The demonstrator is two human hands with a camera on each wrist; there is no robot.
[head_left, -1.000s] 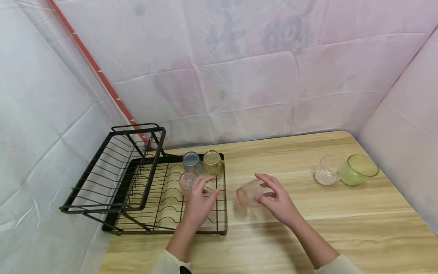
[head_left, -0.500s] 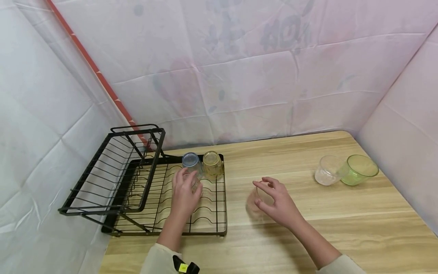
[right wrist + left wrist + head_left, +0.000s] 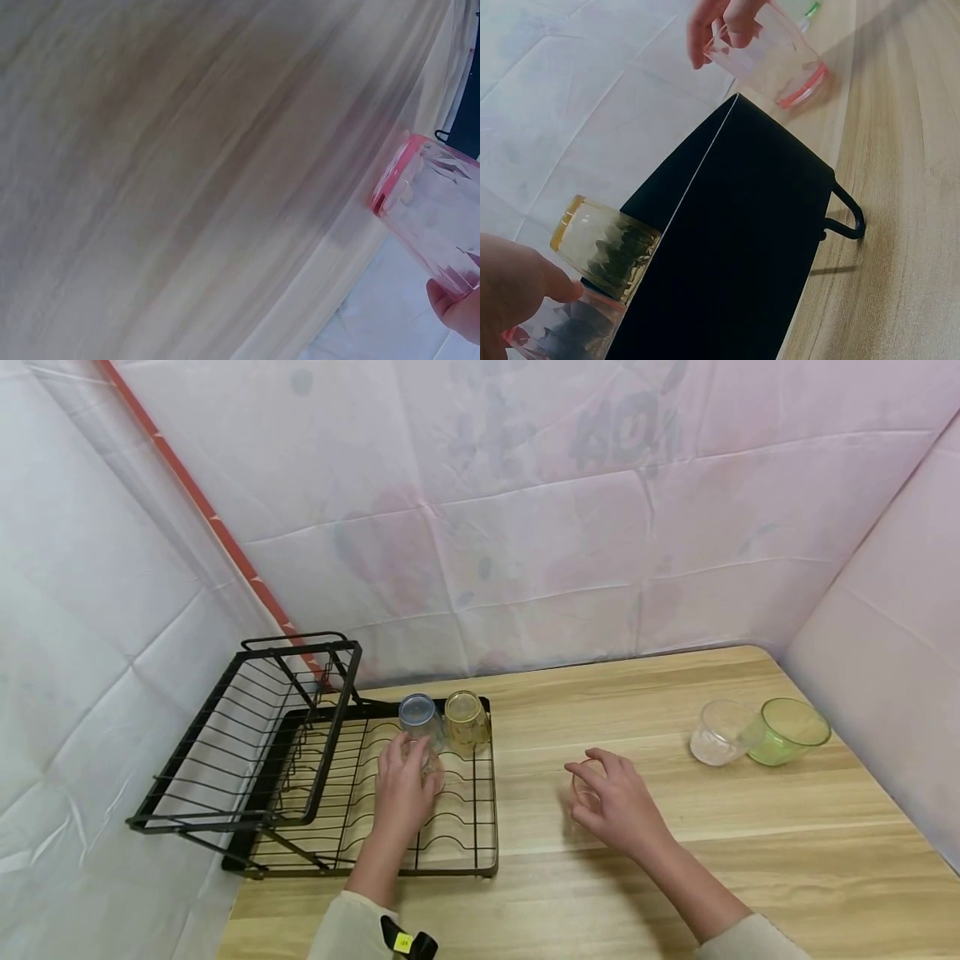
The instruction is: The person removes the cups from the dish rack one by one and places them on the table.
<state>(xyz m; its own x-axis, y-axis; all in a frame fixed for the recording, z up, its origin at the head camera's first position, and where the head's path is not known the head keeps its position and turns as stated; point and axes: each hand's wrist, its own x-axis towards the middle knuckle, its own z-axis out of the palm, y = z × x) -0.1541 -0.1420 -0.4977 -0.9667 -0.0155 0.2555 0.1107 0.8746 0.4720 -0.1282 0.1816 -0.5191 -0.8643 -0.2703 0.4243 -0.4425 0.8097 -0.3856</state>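
My left hand (image 3: 401, 785) grips a pink-tinted glass that stands upside down on the lower level of a black dish rack (image 3: 495, 827). In the left wrist view that pink glass (image 3: 566, 326) shows below the thumb. Behind it on the rack are an upturned blue glass (image 3: 420, 714) and an upturned amber glass (image 3: 466, 720). To the right of the rack, my right hand (image 3: 622, 802) holds a second pink glass (image 3: 587, 789) near its rim, fingers and thumb on opposite sides. In the right wrist view this second pink glass (image 3: 442, 202) has its thick pink base toward the wooden table.
A clear glass (image 3: 716, 739) and a larger green glass (image 3: 787, 735) stand side by side at the right of the wooden table (image 3: 675, 877). The rack's raised upper shelf (image 3: 240, 735) is on the left. White sheeting (image 3: 540, 543) hangs behind the table.
My left hand has moved left onto the pink glass on the rack and closed round it. My right hand has shifted slightly right, turning its glass so less of it shows.
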